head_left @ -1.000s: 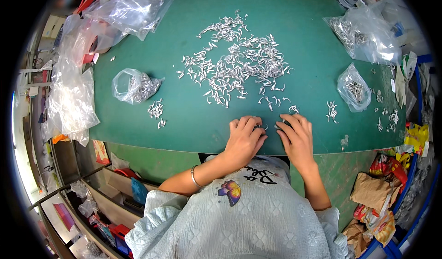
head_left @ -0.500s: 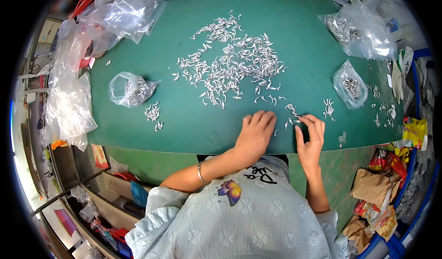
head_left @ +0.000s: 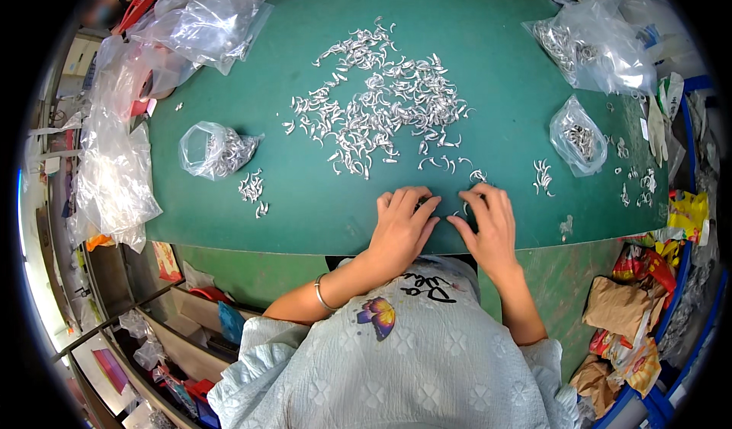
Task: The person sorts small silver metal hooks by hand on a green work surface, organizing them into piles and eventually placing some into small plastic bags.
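A broad heap of small curved silvery metal pieces lies mid-table. My left hand rests near the table's front edge, palm down, its fingers curled in. Whatever those fingers hold, if anything, is hidden beneath them. Just to its right, my right hand is open, with thumb and forefinger apart. A single curved metal piece shows between that thumb and forefinger. Beyond my right fingertips is a little cluster of pieces. A few more pieces lie in a loose row between the heap and my hands.
On the left stands an open clear bag of metal pieces beside a small pile. To the right are another open bag, a small group of pieces and a larger plastic bag. Plastic bags drape over the left edge.
My right hand has moved left, away from the pieces it was by, and nearer my left hand. My left hand has shifted slightly left and toward me.
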Tool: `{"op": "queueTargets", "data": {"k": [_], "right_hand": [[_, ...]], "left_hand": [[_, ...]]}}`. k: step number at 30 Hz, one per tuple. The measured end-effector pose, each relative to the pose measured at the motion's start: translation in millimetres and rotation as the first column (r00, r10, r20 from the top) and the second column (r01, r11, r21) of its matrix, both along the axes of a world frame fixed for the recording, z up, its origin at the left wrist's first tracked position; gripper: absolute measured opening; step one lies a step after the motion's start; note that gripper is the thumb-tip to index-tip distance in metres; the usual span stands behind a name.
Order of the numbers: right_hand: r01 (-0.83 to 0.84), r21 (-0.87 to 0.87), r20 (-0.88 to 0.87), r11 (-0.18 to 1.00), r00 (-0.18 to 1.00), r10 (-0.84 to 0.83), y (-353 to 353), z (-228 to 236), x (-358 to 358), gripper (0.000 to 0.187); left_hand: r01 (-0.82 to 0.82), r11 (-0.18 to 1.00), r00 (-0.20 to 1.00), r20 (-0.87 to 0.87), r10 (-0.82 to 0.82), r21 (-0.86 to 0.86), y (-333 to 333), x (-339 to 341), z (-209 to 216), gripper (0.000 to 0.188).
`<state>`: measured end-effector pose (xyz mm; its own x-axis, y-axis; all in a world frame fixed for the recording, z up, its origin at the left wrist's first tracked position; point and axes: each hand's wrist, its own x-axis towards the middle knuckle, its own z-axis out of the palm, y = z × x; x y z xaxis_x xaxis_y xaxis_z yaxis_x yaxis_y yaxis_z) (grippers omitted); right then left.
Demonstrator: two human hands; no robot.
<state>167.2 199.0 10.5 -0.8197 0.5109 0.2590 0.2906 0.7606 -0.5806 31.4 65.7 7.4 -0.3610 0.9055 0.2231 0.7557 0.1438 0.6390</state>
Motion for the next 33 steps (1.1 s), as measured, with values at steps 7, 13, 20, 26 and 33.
{"op": "queueTargets", "data": {"k": [7, 13, 20, 26, 33], "right_hand": [[0.088, 0.064, -0.078, 0.994, 0.993, -0.083, 19.2, -14.0, 20.2, 0.015], [0.276, 0.161, -0.038, 0.948, 0.961, -0.273, 52.0, -13.2, 34.3, 0.012], [0.113, 0.168, 0.154, 0.979, 0.978, -0.140, 11.5, -7.0, -10.0, 0.042], [-0.120, -0.172, 0.195, 0.978, 0.969, 0.153, -15.1, -2.5, -6.0, 0.066], [-0.197, -0.157, 0.222, 0.968, 0.948, 0.229, -10.4, 3.5, -11.2, 0.073]], "left_hand": [[-0.024, 0.999, 1.000, -0.004, 0.024, 0.024, -2.3, -1.6, -5.2, 0.036], [-0.071, 0.997, 0.997, -0.037, 0.071, 0.012, 0.4, -5.3, -4.0, 0.036], [-0.010, 1.000, 0.997, -0.077, 0.008, -0.025, 5.5, 1.8, -13.8, 0.037], [-0.035, 0.999, 0.998, -0.043, 0.035, 0.001, -8.2, -5.6, -15.7, 0.041], [-0.041, 0.999, 0.999, -0.009, 0.041, 0.010, 5.2, 0.7, -11.9, 0.038]]}}
